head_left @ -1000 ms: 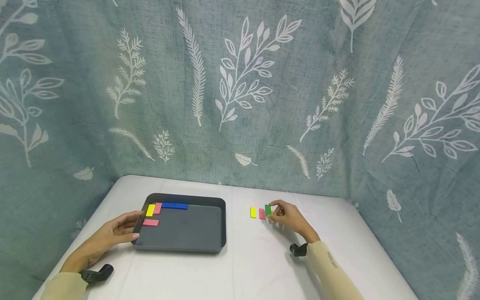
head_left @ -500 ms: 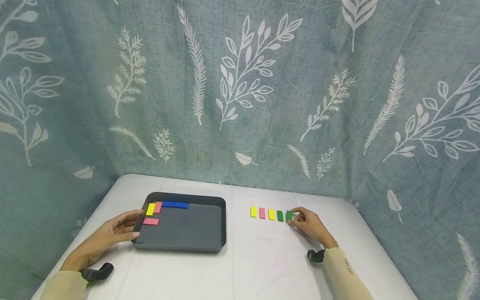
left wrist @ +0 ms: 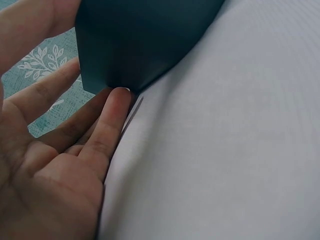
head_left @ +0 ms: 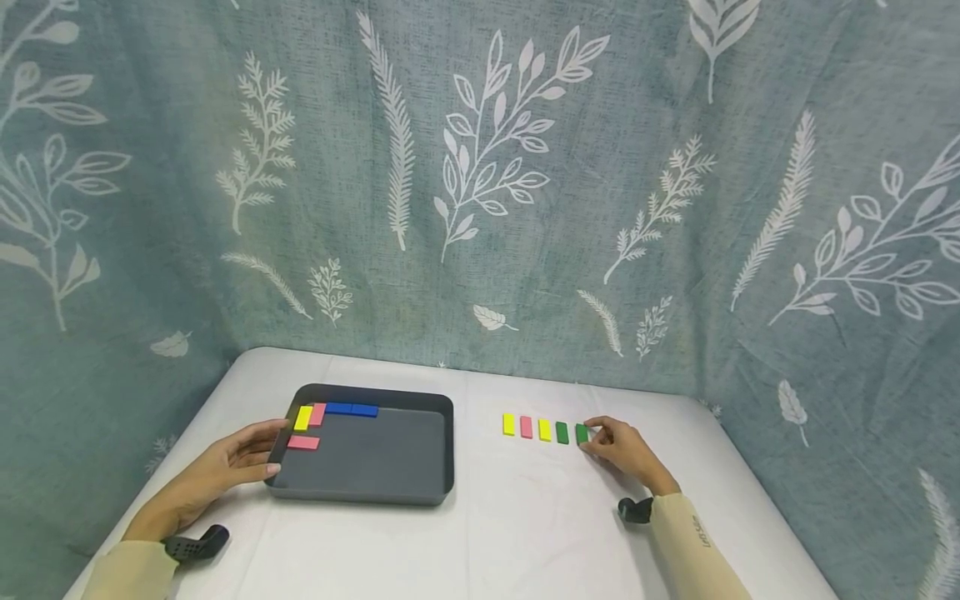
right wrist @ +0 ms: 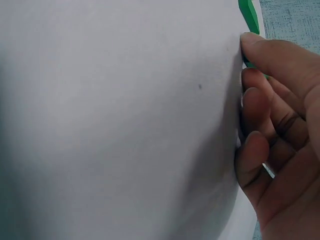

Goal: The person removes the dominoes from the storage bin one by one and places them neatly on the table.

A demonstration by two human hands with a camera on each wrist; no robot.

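My left hand [head_left: 225,467] holds the dark grey tray [head_left: 360,467] by its left side. In the left wrist view, fingertips touch the tray's wall [left wrist: 145,40]. At the right, my right hand [head_left: 626,450] pinches a small green rectangular block [head_left: 582,433] by its ends, thumb at the near end. This block stands last in a row on the table, beside another green block [head_left: 562,432]. Further left in that row are a yellow block [head_left: 544,430], a pink block [head_left: 527,427] and another yellow block [head_left: 508,424]. In the right wrist view, fingers mostly cover the green block [right wrist: 248,15].
Inside the tray, a yellow block [head_left: 302,418], two pink blocks and two blue blocks [head_left: 352,409] lie along the left and far walls. A white cloth [head_left: 495,533] covers the table. A patterned curtain [head_left: 517,275] hangs behind it.
My right hand has moved right along the row with the green block, away from the pink one, and set it down at the right end. The left hand and tray have stayed put.
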